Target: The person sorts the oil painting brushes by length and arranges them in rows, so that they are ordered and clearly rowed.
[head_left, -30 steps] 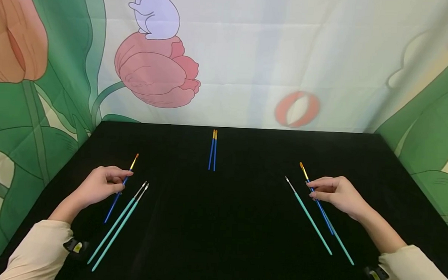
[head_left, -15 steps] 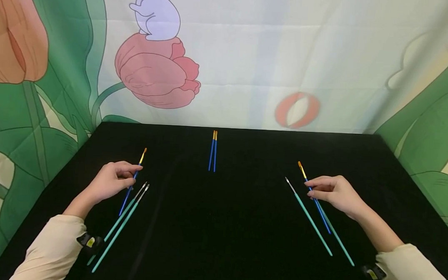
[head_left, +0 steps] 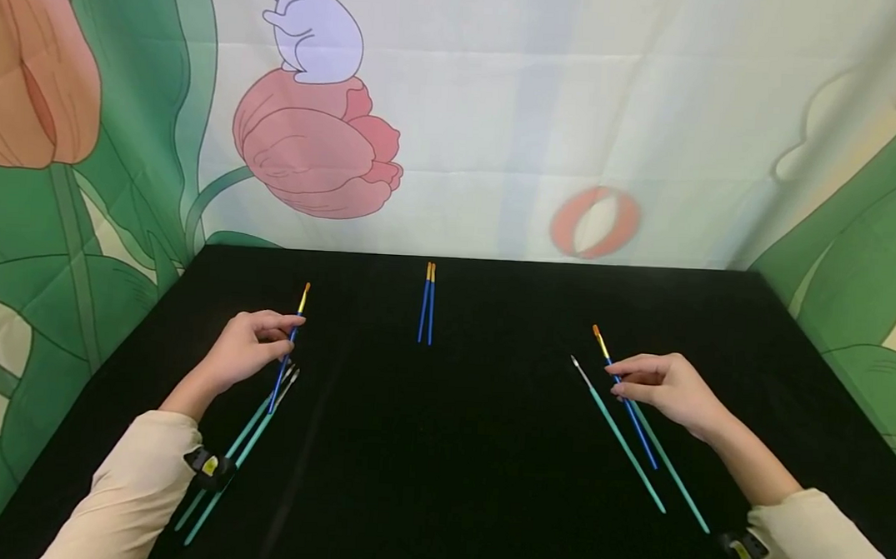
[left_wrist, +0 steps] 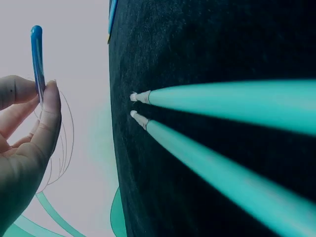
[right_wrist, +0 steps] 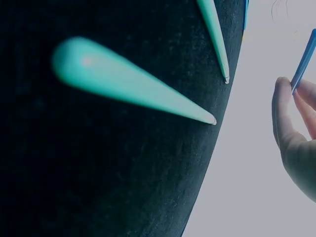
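My left hand (head_left: 253,350) pinches a blue paintbrush (head_left: 278,385) between thumb and fingers, its orange bristles pointing away from me. Below it lie two teal paintbrushes (head_left: 249,440), partly covered by my wrist and the blue handle. On the other side, my right hand (head_left: 672,391) pinches a second blue paintbrush (head_left: 642,434), tilted with its bristles towards the upper left. Two more teal paintbrushes (head_left: 624,441) lie beneath and beside that hand. In the left wrist view, the handle end of the held blue paintbrush (left_wrist: 37,54) sticks up past the fingertips.
Two blue paintbrushes (head_left: 426,312) lie side by side at the middle of the far edge. A black cloth (head_left: 440,463) covers the table. Behind it hangs a printed curtain (head_left: 469,130) with flowers and a cartoon animal.
My left hand has moved right and away from me with its blue paintbrush, now over the tips of the teal ones. The right hand has shifted only slightly left.
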Motion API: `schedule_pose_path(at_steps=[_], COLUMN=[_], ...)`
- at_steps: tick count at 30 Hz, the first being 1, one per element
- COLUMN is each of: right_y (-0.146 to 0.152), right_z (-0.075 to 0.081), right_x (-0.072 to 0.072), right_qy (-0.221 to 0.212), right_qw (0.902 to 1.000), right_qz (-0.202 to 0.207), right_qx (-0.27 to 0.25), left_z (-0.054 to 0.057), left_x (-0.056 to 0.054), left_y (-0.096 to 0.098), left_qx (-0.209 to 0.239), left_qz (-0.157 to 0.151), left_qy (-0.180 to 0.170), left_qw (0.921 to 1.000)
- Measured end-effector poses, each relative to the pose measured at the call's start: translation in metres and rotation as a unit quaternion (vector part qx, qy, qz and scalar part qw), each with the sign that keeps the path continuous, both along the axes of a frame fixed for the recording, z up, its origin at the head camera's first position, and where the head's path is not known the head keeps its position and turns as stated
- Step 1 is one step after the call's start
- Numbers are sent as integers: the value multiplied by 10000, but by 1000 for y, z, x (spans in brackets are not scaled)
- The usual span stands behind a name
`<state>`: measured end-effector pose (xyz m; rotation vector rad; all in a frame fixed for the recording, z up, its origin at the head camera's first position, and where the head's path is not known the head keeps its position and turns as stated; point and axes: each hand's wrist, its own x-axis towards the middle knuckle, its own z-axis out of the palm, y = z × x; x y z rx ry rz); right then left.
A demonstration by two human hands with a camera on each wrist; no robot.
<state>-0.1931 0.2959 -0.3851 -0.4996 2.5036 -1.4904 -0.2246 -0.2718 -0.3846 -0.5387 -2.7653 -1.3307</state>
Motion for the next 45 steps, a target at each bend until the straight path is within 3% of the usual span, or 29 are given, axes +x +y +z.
schedule_pose_path(at_steps=[5,10,27,32,45], right_y=[-2,-3,-7,-9,-10], right_z=[0,-2,-7,-7,-2], right_x=[-1,-3,-2,-5,-12], right_qy=[-55,-68,-178,-182,-118], right_qw=[10000,10000,9998,9998,9999], right_qz=[-47,-18,15,39,-39], right_qx=[50,17,-15,-34,32], left_z=[-1,0,-14,-11,3], left_x=[-5,-10,-21,-28,-59], left_y=[3,9,18,22,43], left_qx=[70,450,1318,1512,1865], left_qz=[99,254,505,569,501], left_qy=[-54,-224,-346,-410,-463], left_qw=[9999,9984,9894,9860,9801])
